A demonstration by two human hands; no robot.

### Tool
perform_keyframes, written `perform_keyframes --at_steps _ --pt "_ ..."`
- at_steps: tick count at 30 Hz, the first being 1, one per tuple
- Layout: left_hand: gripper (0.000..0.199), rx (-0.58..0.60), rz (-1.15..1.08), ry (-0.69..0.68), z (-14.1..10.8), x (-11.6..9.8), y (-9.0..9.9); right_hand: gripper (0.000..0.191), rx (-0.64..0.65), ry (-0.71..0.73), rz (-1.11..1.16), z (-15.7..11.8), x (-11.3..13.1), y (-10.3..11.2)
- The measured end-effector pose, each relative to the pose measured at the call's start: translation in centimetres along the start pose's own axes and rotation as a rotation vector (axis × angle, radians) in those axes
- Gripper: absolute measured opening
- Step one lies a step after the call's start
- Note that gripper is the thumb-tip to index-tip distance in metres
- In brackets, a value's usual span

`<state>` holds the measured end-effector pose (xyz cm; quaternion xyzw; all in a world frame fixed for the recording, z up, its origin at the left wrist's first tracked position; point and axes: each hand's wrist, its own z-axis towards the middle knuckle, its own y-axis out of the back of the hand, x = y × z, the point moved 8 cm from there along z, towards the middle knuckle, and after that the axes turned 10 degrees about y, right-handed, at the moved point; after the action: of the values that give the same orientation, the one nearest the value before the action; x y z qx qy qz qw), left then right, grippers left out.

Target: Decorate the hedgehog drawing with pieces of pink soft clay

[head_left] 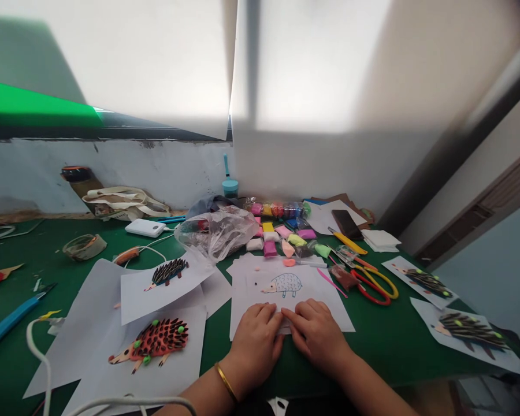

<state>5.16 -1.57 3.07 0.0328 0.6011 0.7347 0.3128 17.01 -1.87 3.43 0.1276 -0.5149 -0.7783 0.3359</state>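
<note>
White paper [329, 306] with a blue outline drawing of a hedgehog [287, 284] lies on the green table. The hedgehog's snout is peach coloured, and a small dark dot sits left of it. My left hand [257, 338] rests on the paper's near edge, fingers bent and close together. Beside it, my right hand [315, 335] rests with its index fingertip close to the left fingers. Whether anything small is between the fingers is hidden. A gold bangle [226, 381] is on my left wrist. Small clay packets [270, 248] lie beyond the paper.
Finished hedgehog pictures lie at left [160, 344] and right [422, 280]. Red and yellow scissors [375, 283], a yellow cutter [350, 242] and a phone [346, 224] are at right. A plastic bag [219, 231], a white power bank [145, 227] and a blue tool [11, 323] are further left.
</note>
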Motion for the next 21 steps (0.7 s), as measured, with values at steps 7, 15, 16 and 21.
perform_keyframes --at_steps 7,15,16,21 --pt "0.034 -0.038 -0.048 0.010 -0.2 0.4 -0.2 0.026 0.006 0.003 -0.002 0.0 0.1 -0.2" --pt "0.042 0.012 -0.022 0.007 -0.1 0.1 0.0 0.028 -0.022 -0.051 0.074 -0.4 -1.0 -0.2" --pt "0.042 0.012 -0.024 0.006 -0.1 0.1 0.0 0.028 -0.036 -0.066 0.072 -0.5 -1.2 -0.2" --pt "0.043 0.023 -0.020 0.008 -0.1 0.1 -0.1 0.028 -0.038 -0.107 0.047 -0.5 -1.7 -0.5"
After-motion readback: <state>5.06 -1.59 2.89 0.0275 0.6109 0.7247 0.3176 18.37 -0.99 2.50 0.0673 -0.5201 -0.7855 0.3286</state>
